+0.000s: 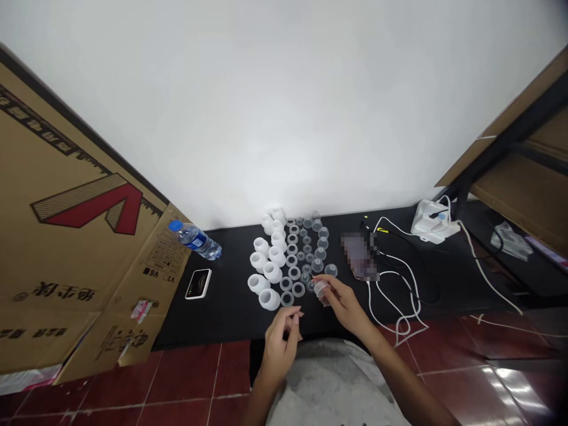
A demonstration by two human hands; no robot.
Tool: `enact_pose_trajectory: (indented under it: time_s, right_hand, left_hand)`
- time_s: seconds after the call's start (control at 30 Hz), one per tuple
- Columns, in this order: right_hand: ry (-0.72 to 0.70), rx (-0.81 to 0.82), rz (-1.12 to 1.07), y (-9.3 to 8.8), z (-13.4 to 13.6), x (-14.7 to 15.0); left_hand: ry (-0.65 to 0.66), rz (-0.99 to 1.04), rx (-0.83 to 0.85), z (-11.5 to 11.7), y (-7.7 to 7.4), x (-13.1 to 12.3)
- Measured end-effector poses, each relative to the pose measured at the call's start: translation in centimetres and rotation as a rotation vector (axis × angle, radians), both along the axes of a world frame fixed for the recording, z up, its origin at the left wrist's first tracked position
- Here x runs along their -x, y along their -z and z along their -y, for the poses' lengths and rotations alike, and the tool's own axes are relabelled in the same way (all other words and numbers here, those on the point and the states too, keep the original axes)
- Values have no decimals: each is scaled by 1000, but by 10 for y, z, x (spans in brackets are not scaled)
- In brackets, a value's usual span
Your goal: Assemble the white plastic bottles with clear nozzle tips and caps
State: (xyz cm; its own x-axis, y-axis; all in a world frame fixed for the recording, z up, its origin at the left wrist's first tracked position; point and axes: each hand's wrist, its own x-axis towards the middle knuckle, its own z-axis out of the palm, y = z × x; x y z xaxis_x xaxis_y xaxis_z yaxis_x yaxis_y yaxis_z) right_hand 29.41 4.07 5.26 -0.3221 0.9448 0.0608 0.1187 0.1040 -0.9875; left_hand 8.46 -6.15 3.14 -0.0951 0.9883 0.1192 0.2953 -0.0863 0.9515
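My right hand (341, 300) is closed around a translucent dome-shaped cap (321, 288), above the front part of the black table. To its left, my left hand (283, 336) hovers by the table's front edge, fingers loosely curved and apart from the thumb, with nothing visible in it. Beyond the hands stand rows of small parts: round white plastic jars (272, 272), flat translucent rings (292, 249), smaller clear round pieces (306, 240) and more translucent domed caps (322, 242). The lower part of the held cap is hidden by my fingers.
A water bottle (195, 239) lies at the left beside a white-framed device (198, 284) and a large cardboard box (80, 236). On the right are a phone (360, 255), tangled white cables (406, 319) and a white power strip (432, 222). A white wall (275, 118) borders the back.
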Motion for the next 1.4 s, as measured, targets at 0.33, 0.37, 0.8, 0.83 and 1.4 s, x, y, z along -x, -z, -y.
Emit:
enact_pose_trajectory:
  time_s: [0.33,0.37,0.8,0.83,1.4]
  right_hand:
    - [-162,198,-255,0,9,5]
    - [-192,205,-237,0,10,7]
    - [-233,120,-58,10,-1,-10]
    - [-250,131,-75,8,-1,-11]
    - [1,194,-217,13,-12,-2]
  left_hand:
    - [-603,-309,-103,-12,8,54]
    - [-591,-343,-79,-16,10,56]
    - [-592,-329,-87,-20,35,47]
    - [-613,-287,-79,-16,36,48]
    - [-88,304,133,-24,35,11]
